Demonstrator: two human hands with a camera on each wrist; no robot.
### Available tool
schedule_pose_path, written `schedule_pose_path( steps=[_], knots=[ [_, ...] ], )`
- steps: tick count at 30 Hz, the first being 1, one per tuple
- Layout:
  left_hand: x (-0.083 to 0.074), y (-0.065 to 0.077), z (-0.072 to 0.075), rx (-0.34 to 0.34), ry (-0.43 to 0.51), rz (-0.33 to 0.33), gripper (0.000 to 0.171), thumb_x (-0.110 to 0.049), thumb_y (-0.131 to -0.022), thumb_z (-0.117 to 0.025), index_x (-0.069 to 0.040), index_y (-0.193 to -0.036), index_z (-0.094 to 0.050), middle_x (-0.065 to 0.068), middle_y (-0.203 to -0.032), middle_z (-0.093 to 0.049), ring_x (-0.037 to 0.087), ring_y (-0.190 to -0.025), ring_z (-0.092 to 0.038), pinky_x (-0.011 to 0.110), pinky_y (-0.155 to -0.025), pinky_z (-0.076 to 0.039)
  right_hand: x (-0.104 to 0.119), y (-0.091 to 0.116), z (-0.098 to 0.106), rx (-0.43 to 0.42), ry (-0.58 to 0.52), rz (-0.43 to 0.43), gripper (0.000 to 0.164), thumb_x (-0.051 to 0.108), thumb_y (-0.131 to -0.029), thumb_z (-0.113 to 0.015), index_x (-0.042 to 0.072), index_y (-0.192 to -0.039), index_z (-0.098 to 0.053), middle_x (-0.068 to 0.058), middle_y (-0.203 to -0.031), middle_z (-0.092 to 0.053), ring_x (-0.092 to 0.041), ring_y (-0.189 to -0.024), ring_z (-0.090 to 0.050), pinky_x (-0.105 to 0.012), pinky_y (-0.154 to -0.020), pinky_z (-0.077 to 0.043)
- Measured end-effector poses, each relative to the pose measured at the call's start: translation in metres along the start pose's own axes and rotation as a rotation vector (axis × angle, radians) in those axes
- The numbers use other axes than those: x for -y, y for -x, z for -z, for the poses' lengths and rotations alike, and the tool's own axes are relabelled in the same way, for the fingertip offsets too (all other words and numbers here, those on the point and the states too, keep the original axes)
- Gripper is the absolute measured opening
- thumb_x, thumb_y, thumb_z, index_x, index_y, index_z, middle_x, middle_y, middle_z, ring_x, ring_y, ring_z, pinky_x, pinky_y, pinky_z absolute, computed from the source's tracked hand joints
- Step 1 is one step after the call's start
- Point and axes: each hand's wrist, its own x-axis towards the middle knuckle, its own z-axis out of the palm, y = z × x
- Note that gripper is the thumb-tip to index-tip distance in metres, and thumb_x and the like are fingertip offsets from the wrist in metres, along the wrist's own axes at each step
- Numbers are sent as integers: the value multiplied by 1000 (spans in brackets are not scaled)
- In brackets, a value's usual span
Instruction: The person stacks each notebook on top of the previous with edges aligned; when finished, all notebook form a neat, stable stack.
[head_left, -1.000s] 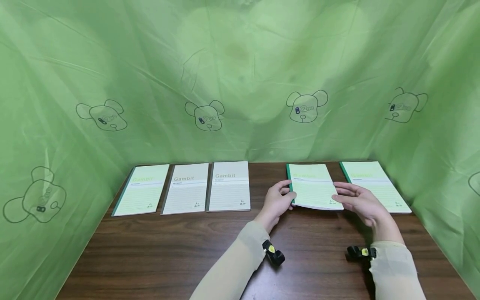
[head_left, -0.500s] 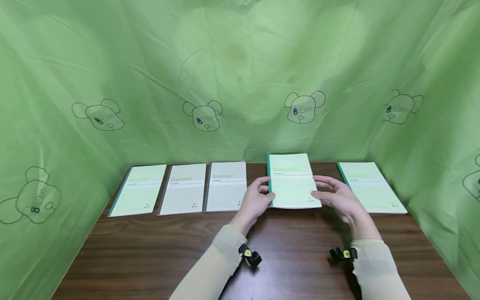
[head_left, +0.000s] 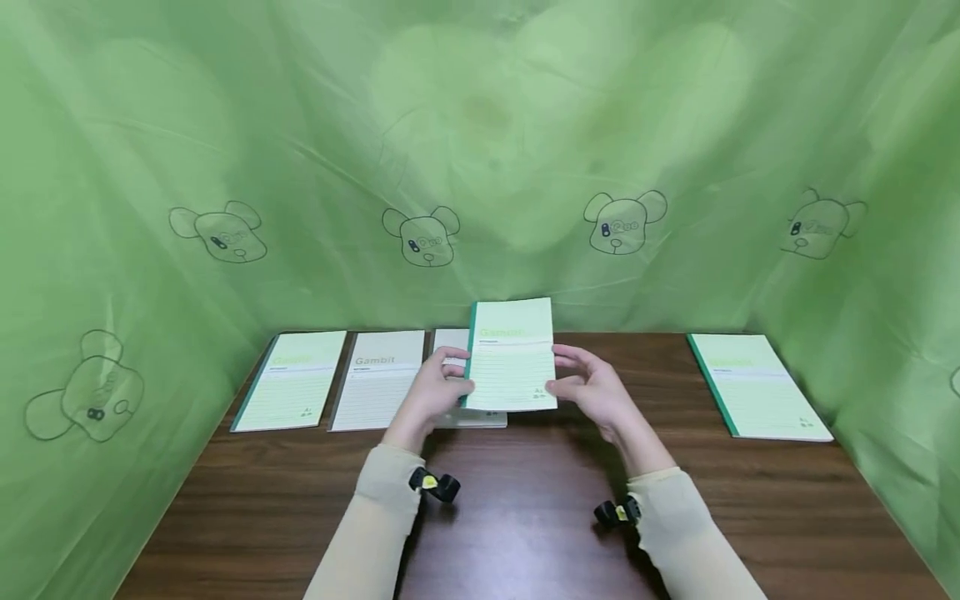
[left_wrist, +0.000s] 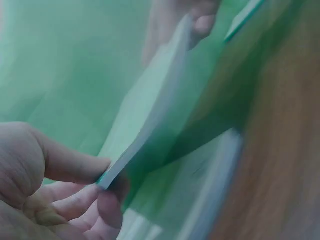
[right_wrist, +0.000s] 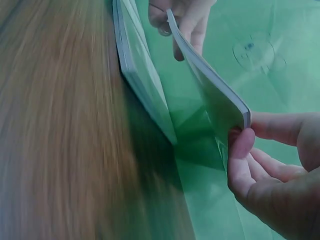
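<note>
Both hands hold a pale green notebook [head_left: 513,358] with a dark green spine, raised above the table. My left hand [head_left: 431,387] pinches its spine side, thumb on the cover and fingers behind, as the left wrist view shows. On the opposite edge, my right hand [head_left: 600,392] pinches the notebook between thumb and fingers. Partly hidden behind it lies a grey-white notebook [head_left: 472,419] on the table. In the right wrist view the held notebook [right_wrist: 215,80] is tilted and slightly bent, apart from the one lying below.
To the left lie another grey-white notebook [head_left: 378,379] and a green one [head_left: 291,379], side by side. A further green notebook [head_left: 761,387] lies at the table's right end. Green curtain [head_left: 510,167] with bear drawings encloses the brown wooden table [head_left: 517,517].
Both hands have lifted the green notebook from between the others and carried it left, over the third notebook from the left. The head view has shifted slightly.
</note>
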Motion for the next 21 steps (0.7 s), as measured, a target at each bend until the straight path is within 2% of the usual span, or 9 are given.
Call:
schedule_pose_path(
  steps=[4, 9, 17, 21],
  knots=[
    [0, -3, 27, 1, -16, 18, 57, 6, -95, -75, -6, -147, -54, 16, -112, -70, 23, -79, -67, 43, -71, -60, 4, -8, -22, 0, -7, 9, 70, -5, -94, -78, 3, -159, -53, -26, -152, -59, -26, -105, -75, -33, -89, -62],
    [1, -2, 54, 15, -63, 33, 61, 2, -99, -76, -2, -153, -49, 17, -118, -70, 22, -80, -68, 46, -77, -61, 6, -16, -44, -5, -6, 5, 69, -6, -91, -78, 4, -156, -56, -24, -148, -62, -26, -102, -75, -32, -88, -60],
    [6, 1, 84, 57, -99, 57, 53, -1, -102, -74, -2, -150, -51, 21, -126, -72, 24, -84, -72, 50, -86, -62, -2, -25, -71, -33, 6, -19, 68, -6, -90, -80, 8, -153, -61, -19, -144, -66, -27, -103, -74, -36, -89, -60],
    [13, 0, 95, 65, -148, 60, 49, -2, -103, -74, -1, -147, -53, 22, -123, -74, 25, -87, -75, 55, -93, -62, -11, -25, -80, -39, 30, -18, 65, -5, -90, -82, 9, -151, -64, -18, -142, -68, -29, -107, -71, -32, -84, -58]
  ],
)
